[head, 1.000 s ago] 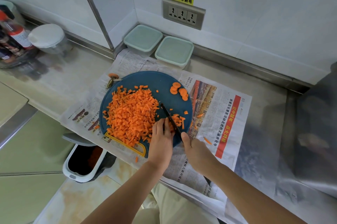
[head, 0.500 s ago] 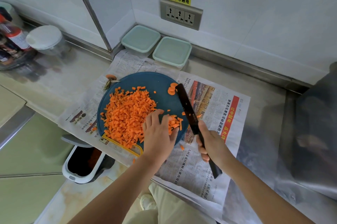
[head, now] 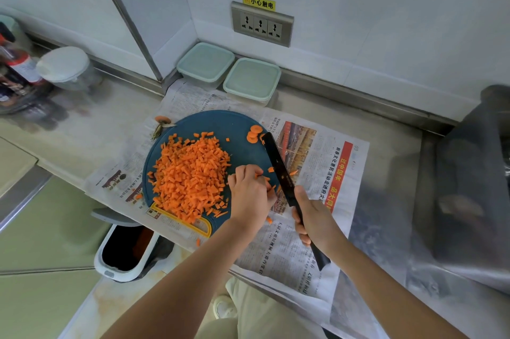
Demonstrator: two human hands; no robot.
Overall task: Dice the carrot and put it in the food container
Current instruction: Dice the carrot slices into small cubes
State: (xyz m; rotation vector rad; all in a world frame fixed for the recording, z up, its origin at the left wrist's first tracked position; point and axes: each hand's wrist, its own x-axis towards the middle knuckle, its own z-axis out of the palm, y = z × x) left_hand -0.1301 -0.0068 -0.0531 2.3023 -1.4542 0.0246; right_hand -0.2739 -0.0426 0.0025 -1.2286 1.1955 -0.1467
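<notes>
Knife (head: 278, 170) swung out to board's (head: 220, 126) right edge, right hand (head: 313, 218) wrapped round handle. Left hand (head: 249, 195) curled over stray bits (head: 265, 178) beside blade, grip unclear. Dice (head: 190, 175) piled mid-board. Risk: blade nicks that hand, bits fall off edge.

**Layout around the hands on the tabletop (head: 91, 123)**

The cutting board (head: 220, 128) lies on the newspaper (head: 325, 173), partly under the left hand (head: 248, 197). The diced carrot (head: 190, 175) is heaped on the board left of that hand, with the carrot slices (head: 253, 134) beyond it. The knife (head: 278, 170) extends forward from the right hand (head: 314, 221). Food container A (head: 205, 62) and food container B (head: 252, 79) stand side by side behind the board. The waste bin (head: 124, 253) sits below the tabletop edge, left of the left forearm.
</notes>
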